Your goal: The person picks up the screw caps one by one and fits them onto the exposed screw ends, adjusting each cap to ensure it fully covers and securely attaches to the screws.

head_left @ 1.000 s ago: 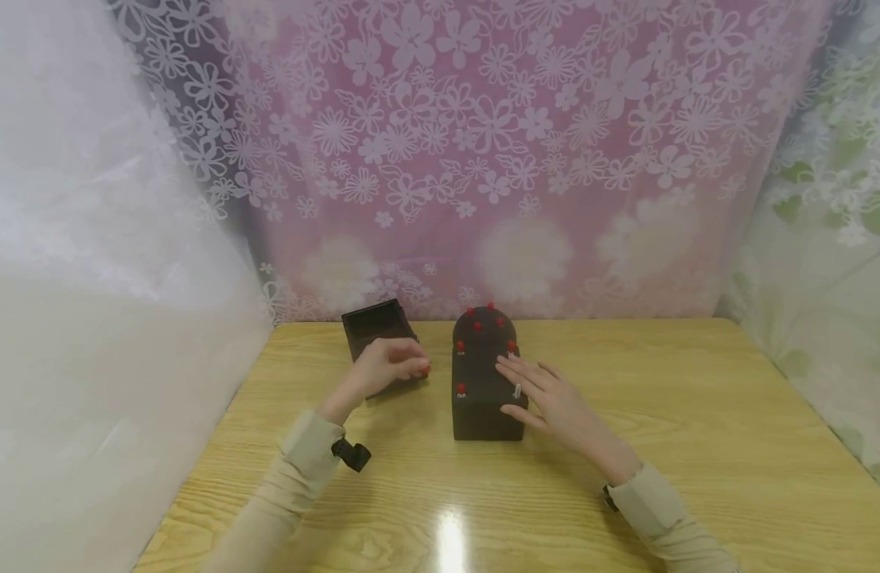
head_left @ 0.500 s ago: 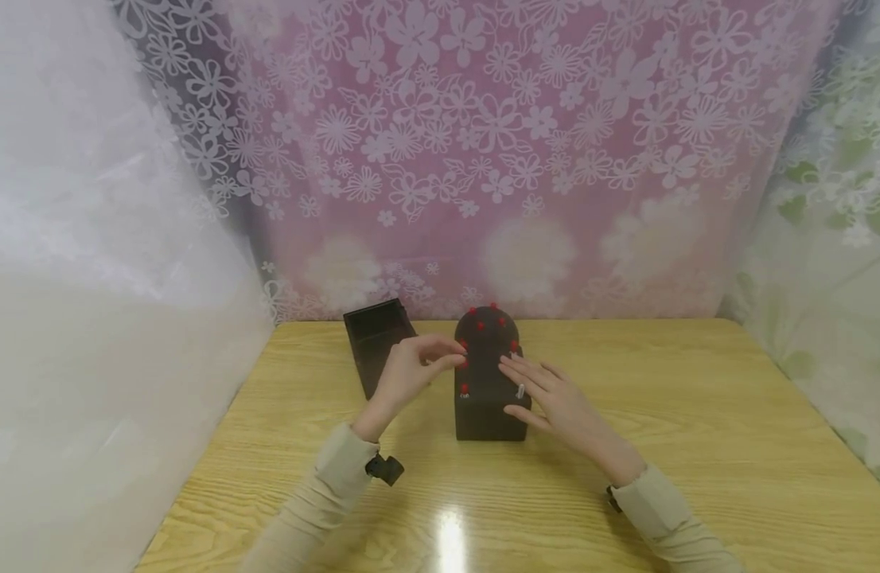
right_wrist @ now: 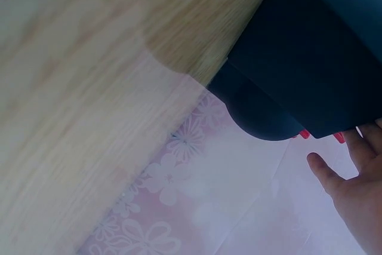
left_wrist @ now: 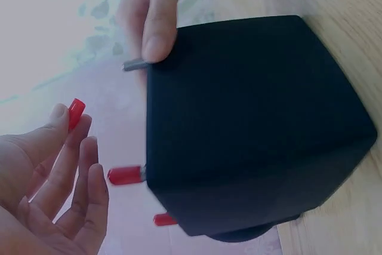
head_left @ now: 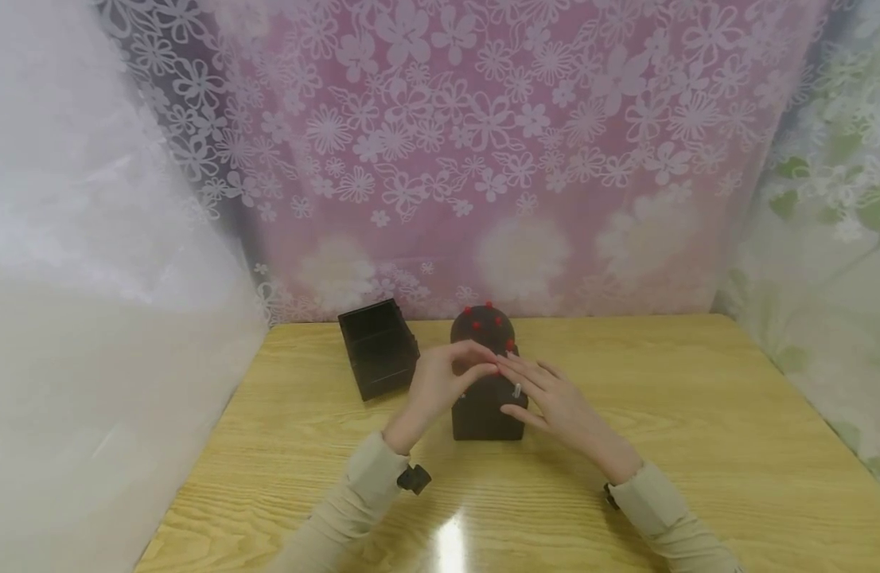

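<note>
A black box [head_left: 487,420] with a rounded back section stands on the table, metal pins on its top, most under red caps. Between thumb and index finger my left hand [head_left: 440,386] pinches a small red cap [left_wrist: 76,113], held just above the box. My right hand [head_left: 565,406] rests on the box's right side, fingers fairly straight, thumb at the near corner beside a bare metal pin [head_left: 517,391]. In the left wrist view, two capped pins, one a red cap [left_wrist: 125,175], stick out from the box. The left hand hides part of the box top in the head view.
An open black tray [head_left: 385,385] with a divider lies to the left of the box. The wooden table [head_left: 626,382] meets a pink floral curtain [head_left: 411,175] at its back edge, with pale sheets hanging on both sides.
My left hand has moved right from over the black tray to above the box, carrying the red cap. The right hand stays in place.
</note>
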A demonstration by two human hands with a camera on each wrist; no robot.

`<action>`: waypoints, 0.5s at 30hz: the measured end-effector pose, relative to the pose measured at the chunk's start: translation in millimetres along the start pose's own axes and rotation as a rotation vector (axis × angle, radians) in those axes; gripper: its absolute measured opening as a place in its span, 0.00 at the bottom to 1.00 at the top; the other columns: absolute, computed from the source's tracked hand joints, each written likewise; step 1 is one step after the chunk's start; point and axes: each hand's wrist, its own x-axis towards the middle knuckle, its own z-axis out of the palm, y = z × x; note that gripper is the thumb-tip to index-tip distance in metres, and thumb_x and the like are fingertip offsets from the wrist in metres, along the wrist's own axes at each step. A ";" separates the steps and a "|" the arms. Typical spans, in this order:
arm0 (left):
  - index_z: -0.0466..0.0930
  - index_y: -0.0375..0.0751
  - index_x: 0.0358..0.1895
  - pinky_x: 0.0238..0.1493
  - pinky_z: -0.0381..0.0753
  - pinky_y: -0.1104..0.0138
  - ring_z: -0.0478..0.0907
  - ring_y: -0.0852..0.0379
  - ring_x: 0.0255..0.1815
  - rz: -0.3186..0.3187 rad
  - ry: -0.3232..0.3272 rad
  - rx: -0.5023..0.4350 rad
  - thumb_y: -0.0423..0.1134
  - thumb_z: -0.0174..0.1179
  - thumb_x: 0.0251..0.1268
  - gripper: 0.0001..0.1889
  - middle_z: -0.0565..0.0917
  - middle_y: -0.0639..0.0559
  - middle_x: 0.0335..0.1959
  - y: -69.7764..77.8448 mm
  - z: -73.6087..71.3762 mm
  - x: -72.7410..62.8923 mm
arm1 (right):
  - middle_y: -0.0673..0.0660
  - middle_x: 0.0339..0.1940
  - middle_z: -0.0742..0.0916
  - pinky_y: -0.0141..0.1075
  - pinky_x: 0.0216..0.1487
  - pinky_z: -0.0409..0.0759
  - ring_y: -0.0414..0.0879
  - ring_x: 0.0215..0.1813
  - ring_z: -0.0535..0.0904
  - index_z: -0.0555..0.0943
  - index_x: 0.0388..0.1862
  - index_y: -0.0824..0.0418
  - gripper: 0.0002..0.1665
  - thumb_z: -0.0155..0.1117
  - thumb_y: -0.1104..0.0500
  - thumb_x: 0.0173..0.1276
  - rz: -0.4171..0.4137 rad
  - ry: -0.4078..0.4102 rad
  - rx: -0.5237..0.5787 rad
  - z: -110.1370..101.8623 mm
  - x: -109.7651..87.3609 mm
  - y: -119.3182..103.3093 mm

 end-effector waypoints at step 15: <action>0.90 0.52 0.48 0.25 0.68 0.79 0.69 0.67 0.21 0.144 0.023 0.346 0.51 0.69 0.62 0.14 0.89 0.61 0.31 12.2 27.0 1.4 | 0.61 0.75 0.73 0.65 0.65 0.72 0.58 0.67 0.77 0.64 0.79 0.60 0.43 0.56 0.37 0.76 -0.020 0.030 0.004 0.8 -1.6 2.3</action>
